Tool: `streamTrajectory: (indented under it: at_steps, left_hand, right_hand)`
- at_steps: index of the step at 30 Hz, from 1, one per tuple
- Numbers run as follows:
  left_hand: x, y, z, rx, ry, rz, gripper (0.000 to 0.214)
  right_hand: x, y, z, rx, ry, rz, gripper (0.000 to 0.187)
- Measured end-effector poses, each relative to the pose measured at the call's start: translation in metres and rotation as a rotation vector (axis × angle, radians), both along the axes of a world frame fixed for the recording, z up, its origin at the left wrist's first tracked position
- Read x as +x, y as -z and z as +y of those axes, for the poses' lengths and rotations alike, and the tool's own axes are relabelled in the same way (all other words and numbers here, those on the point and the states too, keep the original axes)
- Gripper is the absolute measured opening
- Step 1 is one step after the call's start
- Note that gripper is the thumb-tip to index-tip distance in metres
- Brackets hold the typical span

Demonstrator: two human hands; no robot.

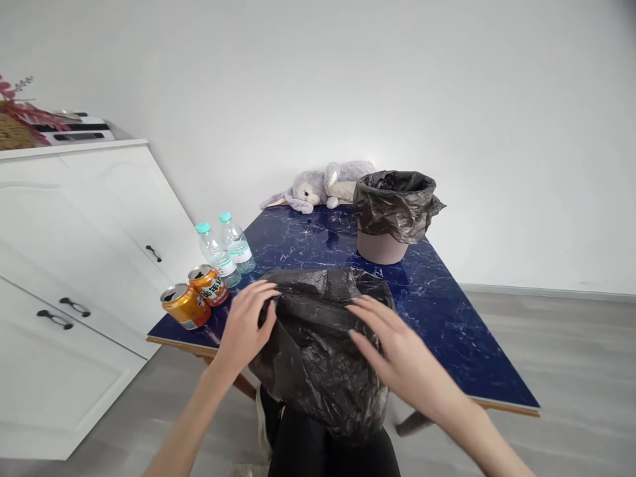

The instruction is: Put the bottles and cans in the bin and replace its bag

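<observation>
A crumpled black trash bag (322, 358) spreads over the near edge of the table and hangs down above my lap. Whether a bin stands under it is hidden. At the bag's upper left edge is my left hand (248, 321), with fingers and thumb curled about the plastic. My right hand (392, 341) touches the bag's right side, its fingers stretched out and thumb apart. Farther back on the table, a light-coloured trash bin (381, 248) stands upright, lined with another black trash bag (397, 211) folded over its rim.
Two orange cans (187, 307) and two water bottles (237, 245) with teal caps stand along the left edge of the blue marbled table (447, 331). A grey plush rabbit (313, 189) lies at the back by the wall. A white cabinet (99, 232) stands left.
</observation>
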State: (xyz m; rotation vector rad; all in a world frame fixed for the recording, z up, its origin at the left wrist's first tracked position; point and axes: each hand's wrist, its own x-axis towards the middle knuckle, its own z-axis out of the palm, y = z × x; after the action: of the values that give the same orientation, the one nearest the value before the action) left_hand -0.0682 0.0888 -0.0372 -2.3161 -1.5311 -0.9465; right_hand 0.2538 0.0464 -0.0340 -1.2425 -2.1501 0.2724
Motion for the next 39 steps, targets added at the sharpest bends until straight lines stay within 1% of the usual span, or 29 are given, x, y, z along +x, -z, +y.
streamTrajectory:
  at_steps: [1, 2, 4, 5, 6, 8, 10, 11, 13, 14, 15, 16, 17, 18, 19, 20, 21, 22, 24, 26, 28, 29, 31, 33, 34, 36, 37, 39]
  left_hand:
    - [0.001, 0.001, 0.003, -0.076, 0.076, 0.076, 0.030]
    - [0.000, 0.004, 0.008, -0.149, 0.125, 0.139, 0.034]
    - [-0.002, 0.017, 0.021, -0.262, 0.152, 0.223, 0.054]
    - [-0.004, 0.024, 0.027, -0.305, 0.153, 0.249, 0.065]
    - [-0.006, 0.032, 0.032, -0.342, 0.148, 0.263, 0.071]
    - [-0.008, 0.043, 0.036, -0.397, 0.127, 0.253, 0.071]
    - [-0.010, 0.045, 0.033, -0.418, 0.112, 0.209, 0.063]
    - [-0.012, 0.043, 0.028, -0.414, 0.116, 0.183, 0.059]
    - [-0.017, 0.033, 0.015, -0.386, 0.145, 0.142, 0.051]
    - [-0.021, 0.026, 0.007, -0.372, 0.165, 0.133, 0.048]
    - [-0.026, 0.020, 0.000, -0.366, 0.183, 0.136, 0.047]
    - [-0.032, 0.015, -0.007, -0.369, 0.199, 0.150, 0.049]
    - [-0.039, 0.012, -0.014, -0.380, 0.212, 0.173, 0.054]
    - [-0.045, 0.010, -0.019, -0.397, 0.221, 0.202, 0.062]
    - [-0.052, 0.010, -0.023, -0.415, 0.226, 0.232, 0.072]
    - [-0.057, 0.012, -0.027, -0.427, 0.227, 0.259, 0.082]
    - [-0.061, 0.016, -0.030, -0.431, 0.225, 0.279, 0.090]
    - [-0.063, 0.020, -0.032, -0.428, 0.224, 0.294, 0.096]
    - [-0.062, 0.029, -0.035, -0.404, 0.228, 0.311, 0.099]
    - [-0.057, 0.036, -0.037, -0.365, 0.236, 0.306, 0.096]
    - [-0.051, 0.038, -0.037, -0.325, 0.230, 0.280, 0.089]
    - [-0.049, 0.038, -0.037, -0.312, 0.229, 0.262, 0.085]
    - [-0.045, 0.035, -0.036, -0.321, 0.246, 0.225, 0.081]
    - [-0.043, 0.030, -0.035, -0.361, 0.288, 0.176, 0.077]
    - [-0.041, 0.027, -0.034, -0.380, 0.306, 0.139, 0.068]
    - [-0.035, 0.021, -0.032, -0.409, 0.290, 0.035, 0.040]
    - [-0.031, 0.019, -0.031, -0.423, 0.253, -0.019, 0.034]
    - [-0.021, 0.015, -0.026, -0.469, 0.141, -0.100, 0.042]
  right_hand:
    - [-0.014, 0.003, -0.001, -0.018, -0.029, -0.046, 0.053]
    - [-0.025, 0.008, 0.000, -0.043, -0.038, -0.101, 0.058]
    - [-0.038, 0.027, 0.010, -0.086, 0.011, -0.214, 0.066]
    - [-0.038, 0.038, 0.018, -0.105, 0.060, -0.266, 0.067]
    - [-0.035, 0.050, 0.027, -0.117, 0.116, -0.312, 0.067]
    - [-0.021, 0.073, 0.045, -0.103, 0.237, -0.357, 0.063]
    - [0.000, 0.087, 0.058, -0.056, 0.313, -0.333, 0.063]
    - [0.011, 0.090, 0.060, -0.048, 0.345, -0.313, 0.064]
    - [0.029, 0.084, 0.055, -0.052, 0.362, -0.264, 0.065]
    - [0.035, 0.077, 0.048, -0.062, 0.336, -0.240, 0.065]
    - [0.040, 0.068, 0.037, -0.069, 0.277, -0.218, 0.066]
    - [0.043, 0.057, 0.025, -0.078, 0.184, -0.196, 0.068]
    - [0.044, 0.047, 0.010, -0.089, 0.057, -0.197, 0.073]
    - [0.043, 0.039, -0.004, -0.102, -0.082, -0.221, 0.084]
    - [0.041, 0.033, -0.018, -0.101, -0.190, -0.245, 0.099]
    - [0.039, 0.030, -0.029, -0.097, -0.261, -0.266, 0.111]
    - [0.037, 0.031, -0.038, -0.084, -0.311, -0.286, 0.116]
    - [0.034, 0.034, -0.044, -0.065, -0.331, -0.299, 0.117]
    - [0.032, 0.047, -0.046, -0.011, -0.300, -0.296, 0.110]
    - [0.035, 0.059, -0.041, 0.044, -0.256, -0.247, 0.103]
    - [0.040, 0.066, -0.034, 0.053, -0.271, -0.161, 0.092]
    - [0.043, 0.065, -0.032, 0.027, -0.293, -0.105, 0.085]
    - [0.050, 0.058, -0.028, -0.088, -0.278, 0.040, 0.073]
    - [0.057, 0.045, -0.021, -0.218, -0.150, 0.210, 0.060]
    - [0.061, 0.039, -0.016, -0.263, -0.057, 0.291, 0.051]
    - [0.068, 0.027, 0.001, -0.322, 0.123, 0.429, 0.032]
    - [0.070, 0.022, 0.010, -0.341, 0.195, 0.486, 0.031]
    - [0.070, 0.011, 0.028, -0.325, 0.319, 0.570, 0.040]
